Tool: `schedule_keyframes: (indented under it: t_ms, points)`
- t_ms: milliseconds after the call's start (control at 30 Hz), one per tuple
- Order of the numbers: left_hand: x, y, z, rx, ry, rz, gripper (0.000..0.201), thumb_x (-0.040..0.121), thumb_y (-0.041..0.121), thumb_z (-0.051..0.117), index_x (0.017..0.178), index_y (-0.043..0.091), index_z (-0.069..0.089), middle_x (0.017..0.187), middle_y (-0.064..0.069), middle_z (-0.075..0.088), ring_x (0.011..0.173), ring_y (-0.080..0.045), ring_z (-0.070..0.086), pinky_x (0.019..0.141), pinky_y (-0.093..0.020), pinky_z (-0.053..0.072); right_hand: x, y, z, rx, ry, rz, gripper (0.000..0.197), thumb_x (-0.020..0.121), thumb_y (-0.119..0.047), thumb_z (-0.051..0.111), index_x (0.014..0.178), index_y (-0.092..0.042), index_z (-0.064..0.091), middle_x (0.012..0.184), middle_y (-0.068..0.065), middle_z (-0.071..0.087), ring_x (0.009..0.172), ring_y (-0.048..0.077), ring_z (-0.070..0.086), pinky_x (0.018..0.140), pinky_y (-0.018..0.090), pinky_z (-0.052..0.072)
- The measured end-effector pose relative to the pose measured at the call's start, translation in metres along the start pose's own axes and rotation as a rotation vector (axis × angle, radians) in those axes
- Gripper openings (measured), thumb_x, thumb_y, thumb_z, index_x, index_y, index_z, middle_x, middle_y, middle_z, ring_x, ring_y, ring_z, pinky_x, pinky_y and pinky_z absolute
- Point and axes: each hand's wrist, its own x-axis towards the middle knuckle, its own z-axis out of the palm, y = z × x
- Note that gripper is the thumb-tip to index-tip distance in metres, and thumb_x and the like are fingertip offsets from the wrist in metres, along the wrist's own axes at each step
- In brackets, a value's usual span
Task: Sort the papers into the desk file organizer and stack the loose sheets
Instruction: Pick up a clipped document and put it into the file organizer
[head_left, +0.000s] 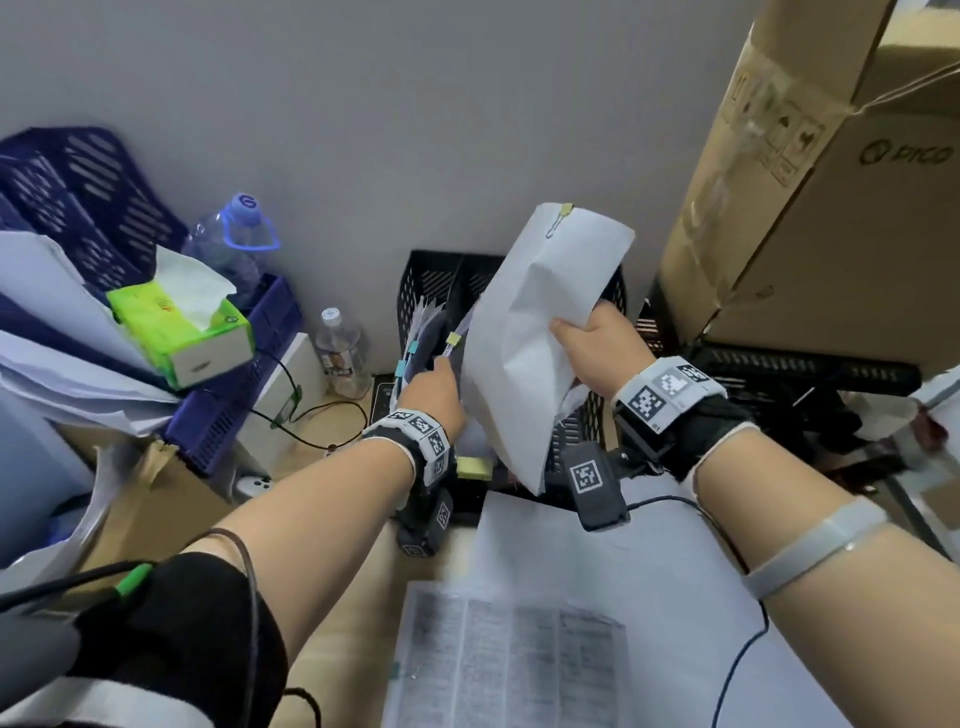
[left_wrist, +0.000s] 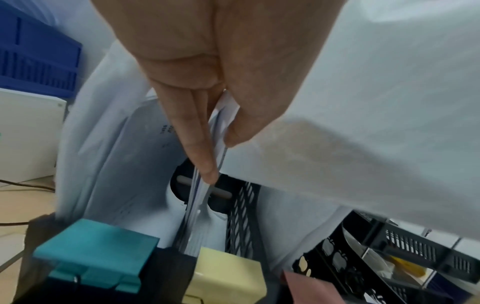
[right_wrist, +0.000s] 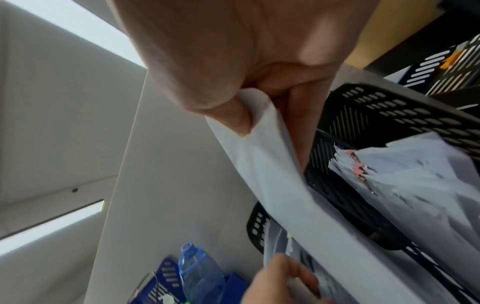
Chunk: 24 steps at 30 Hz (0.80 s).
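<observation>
A black mesh file organizer (head_left: 423, 280) stands against the wall, its slots holding clipped paper bundles. My right hand (head_left: 597, 345) grips a white paper bundle (head_left: 540, 322) with a yellow binder clip (head_left: 563, 212) at its top corner, held above the organizer's middle. In the right wrist view its thumb and fingers (right_wrist: 233, 117) pinch the bundle's edge (right_wrist: 272, 174). My left hand (head_left: 436, 395) reaches into the left slot and pinches a thin bundle (left_wrist: 205, 195) between fingers (left_wrist: 200, 148) and thumb. Teal (left_wrist: 96, 253) and yellow (left_wrist: 226, 271) clips sit on bundles there. Loose printed sheets (head_left: 519, 654) lie on the desk.
Blue plastic trays (head_left: 93, 208) with papers, a green tissue box (head_left: 182, 322) and two water bottles (head_left: 234, 244) crowd the left. A large cardboard box (head_left: 810, 182) sits on black trays (head_left: 779, 364) at the right. Cables cross the desk.
</observation>
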Motion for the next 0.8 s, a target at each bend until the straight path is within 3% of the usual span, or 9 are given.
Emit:
schedule_keyframes:
  t_ms: [100,200,267,367,500,567,667,733,800]
  points:
    - [-0.004,-0.002,-0.007,-0.036,0.050,-0.021,0.035,0.094,0.013,0.052,0.126,0.005,0.042,0.116,-0.022,0.064,0.107,-0.043,0.062,0.074,-0.040,0.042,0.006,-0.003,0.020,-0.100,0.032,-0.028,0.031,0.099,-0.018,0.044,0.123,-0.003,0.057,0.122,0.016,0.062,0.112,0.033,0.058,0.084,0.025,0.039]
    - [-0.008,0.000,-0.012,-0.068,0.056,-0.009,0.033,0.094,0.009,0.051,0.125,0.003,0.043,0.115,-0.021,0.064,0.105,-0.042,0.063,0.074,-0.038,0.042,0.007,-0.002,0.043,-0.180,0.088,-0.058,0.031,0.100,-0.017,0.041,0.116,0.005,0.056,0.117,0.025,0.062,0.107,0.041,0.059,0.090,0.035,0.046]
    - [-0.009,0.001,-0.015,-0.106,0.060,-0.023,0.033,0.093,0.009,0.050,0.125,0.003,0.043,0.114,-0.022,0.064,0.106,-0.041,0.062,0.076,-0.038,0.042,0.007,0.000,0.056,-0.241,0.110,-0.068,0.028,0.099,-0.013,0.040,0.112,0.006,0.055,0.107,0.028,0.063,0.099,0.044,0.060,0.085,0.041,0.049]
    - [-0.008,0.002,-0.018,-0.134,0.057,-0.038,0.036,0.093,0.011,0.051,0.127,0.003,0.043,0.115,-0.023,0.064,0.108,-0.041,0.061,0.082,-0.039,0.045,0.010,0.003,0.062,-0.308,0.149,-0.036,0.027,0.098,-0.010,0.039,0.103,0.010,0.057,0.102,0.030,0.064,0.094,0.044,0.061,0.073,0.034,0.043]
    - [-0.007,0.004,-0.019,-0.147,0.056,-0.015,0.033,0.093,0.009,0.050,0.125,0.004,0.044,0.113,-0.022,0.065,0.105,-0.040,0.062,0.079,-0.038,0.045,0.015,0.014,0.077,-0.310,0.023,0.029,0.034,0.099,-0.014,0.037,0.113,0.010,0.056,0.108,0.027,0.061,0.101,0.040,0.058,0.082,0.037,0.044]
    - [-0.007,0.003,-0.017,-0.150,0.044,0.019,0.032,0.093,0.010,0.050,0.124,0.006,0.044,0.109,-0.019,0.066,0.101,-0.038,0.064,0.073,-0.035,0.042,0.018,0.025,0.089,-0.295,-0.072,0.047,0.033,0.096,-0.018,0.040,0.115,0.004,0.055,0.092,0.020,0.061,0.083,0.035,0.058,0.070,0.035,0.044]
    - [-0.007,0.003,-0.015,-0.139,0.045,0.057,0.031,0.092,0.011,0.051,0.123,0.008,0.045,0.104,-0.016,0.068,0.098,-0.036,0.064,0.072,-0.033,0.040,0.023,0.035,0.093,-0.267,-0.102,0.106,0.027,0.094,-0.019,0.039,0.087,0.000,0.058,0.080,0.015,0.061,0.075,0.032,0.058,0.064,0.030,0.040]
    - [-0.008,0.003,-0.016,-0.137,0.049,0.068,0.032,0.092,0.011,0.052,0.122,0.008,0.045,0.095,-0.013,0.065,0.091,-0.034,0.063,0.070,-0.032,0.040,0.026,0.036,0.093,-0.157,-0.067,0.082,0.029,0.097,-0.015,0.037,0.073,-0.006,0.050,0.072,0.012,0.065,0.069,0.030,0.064,0.064,0.030,0.048]
    - [-0.010,0.004,-0.016,-0.139,0.054,0.067,0.033,0.092,0.011,0.055,0.123,0.009,0.045,0.089,-0.009,0.059,0.082,-0.030,0.058,0.069,-0.032,0.039,0.028,0.035,0.095,-0.080,-0.072,0.078,0.031,0.096,-0.016,0.038,0.066,-0.011,0.045,0.074,0.018,0.071,0.070,0.032,0.071,0.070,0.038,0.058]
